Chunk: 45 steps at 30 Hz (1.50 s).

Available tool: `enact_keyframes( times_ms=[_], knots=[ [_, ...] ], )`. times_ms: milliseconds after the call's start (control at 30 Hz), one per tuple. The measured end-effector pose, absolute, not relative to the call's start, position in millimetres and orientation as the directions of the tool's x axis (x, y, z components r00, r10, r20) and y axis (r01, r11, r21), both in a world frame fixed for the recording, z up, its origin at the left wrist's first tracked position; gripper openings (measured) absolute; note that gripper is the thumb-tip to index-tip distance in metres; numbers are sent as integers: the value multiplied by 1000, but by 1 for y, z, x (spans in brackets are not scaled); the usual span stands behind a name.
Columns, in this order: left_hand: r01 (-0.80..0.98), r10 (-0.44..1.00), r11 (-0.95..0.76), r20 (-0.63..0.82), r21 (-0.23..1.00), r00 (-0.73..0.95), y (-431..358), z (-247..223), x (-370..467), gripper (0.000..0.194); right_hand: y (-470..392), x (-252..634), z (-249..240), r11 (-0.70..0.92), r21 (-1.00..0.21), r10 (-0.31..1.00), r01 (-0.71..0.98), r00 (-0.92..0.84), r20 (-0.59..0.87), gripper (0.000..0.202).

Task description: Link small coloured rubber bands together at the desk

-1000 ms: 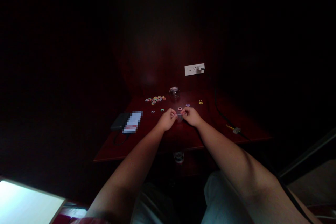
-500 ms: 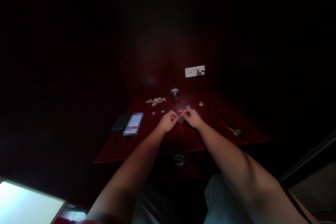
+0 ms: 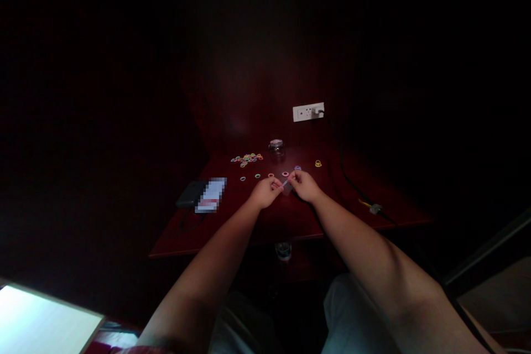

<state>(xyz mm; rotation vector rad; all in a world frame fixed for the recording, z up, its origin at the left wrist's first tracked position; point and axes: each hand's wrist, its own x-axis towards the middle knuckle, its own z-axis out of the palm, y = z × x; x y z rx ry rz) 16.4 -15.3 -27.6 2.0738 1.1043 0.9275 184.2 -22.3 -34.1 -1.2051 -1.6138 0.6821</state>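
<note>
A thin light-purple hair tie (image 3: 285,183) is stretched between my two hands above the table. My left hand (image 3: 267,192) pinches its left end, and my right hand (image 3: 304,185) grips the other end with thumb and fingertips. Just beyond the fingers lie a pink hair tie (image 3: 285,174), a purple one (image 3: 297,168) and an orange one (image 3: 271,176). To the left are a green hair tie (image 3: 258,176) and a pale blue one (image 3: 243,178). A yellow hair tie (image 3: 318,164) rests off to the right.
A pile of several coloured hair ties (image 3: 248,159) sits at the back left, beside a clear lidded jar (image 3: 276,148). A dark case (image 3: 191,194) and a blurred-out flat item (image 3: 211,195) lie left. A cable (image 3: 350,178) runs from the wall socket (image 3: 308,112) past a clear connector (image 3: 375,209).
The stretched hair tie has tilted more steeply, its right end rising slightly with my right hand. The orange hair tie beyond my left hand shows more fully.
</note>
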Motion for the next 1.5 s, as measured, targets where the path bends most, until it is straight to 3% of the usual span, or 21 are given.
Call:
enact_keyframes(
  times_ms=[233,533,800,1100,1500],
  knots=[
    [430,870,-448,272,784,411,-16,-27,18,12,-23,184,-34,305,-876,941,374,24,338,9],
    [416,868,-446,271,792,416,-17,-26,17,10,-24,184,-35,335,-852,938,401,-58,341,7],
    [405,867,-437,257,803,427,-11,-32,17,12,-24,185,-33,285,-880,945,380,43,325,11],
    [421,866,-465,303,779,398,-11,-31,14,12,-27,183,-32,392,-835,919,387,-115,378,8],
    [327,850,-497,376,803,369,-8,-33,13,12,-25,183,-34,386,-860,922,333,-158,353,6]
  ],
)
